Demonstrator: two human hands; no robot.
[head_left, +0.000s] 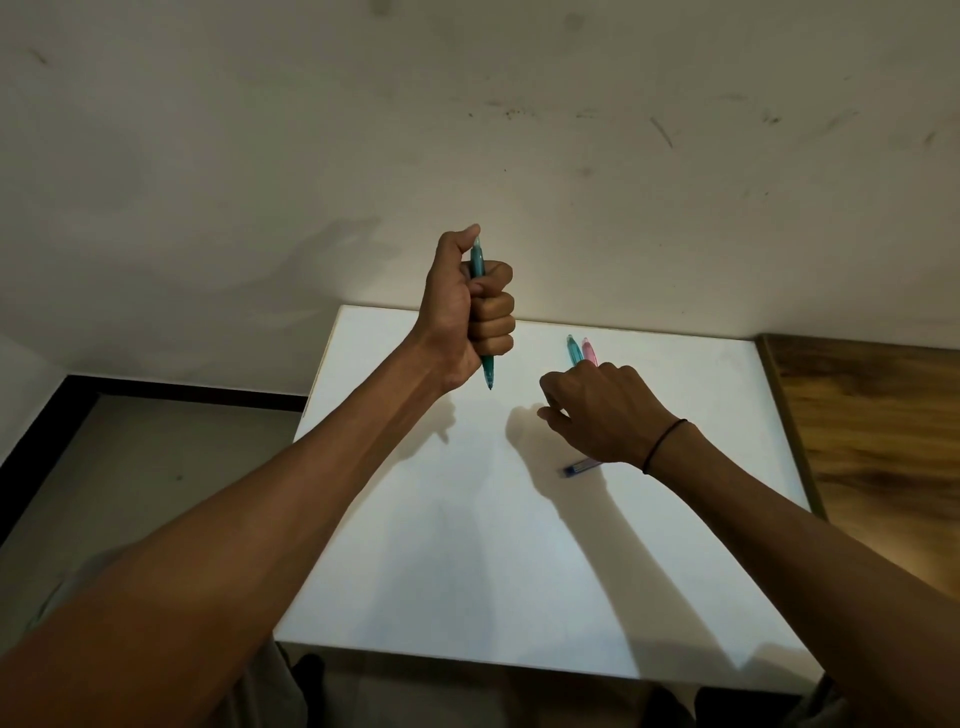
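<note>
My left hand (475, 312) is raised above the white table (467, 545) and grips a teal pen (488, 371) upright in a fist, thumb on its top end and tip pointing down. My right hand (602, 410) hovers low over the table with its fingers curled downward over a light teal pen (572, 349) and a pink pen (588, 349) that lie side by side. Their lower ends are hidden under the fingers, so contact is unclear. A blue pen (576, 469) lies on the table, partly hidden beneath my right wrist.
A scuffed white wall (467, 130) stands right behind the table. A wooden surface (878, 441) adjoins the table on the right. Grey floor with a dark skirting (156, 441) lies to the left.
</note>
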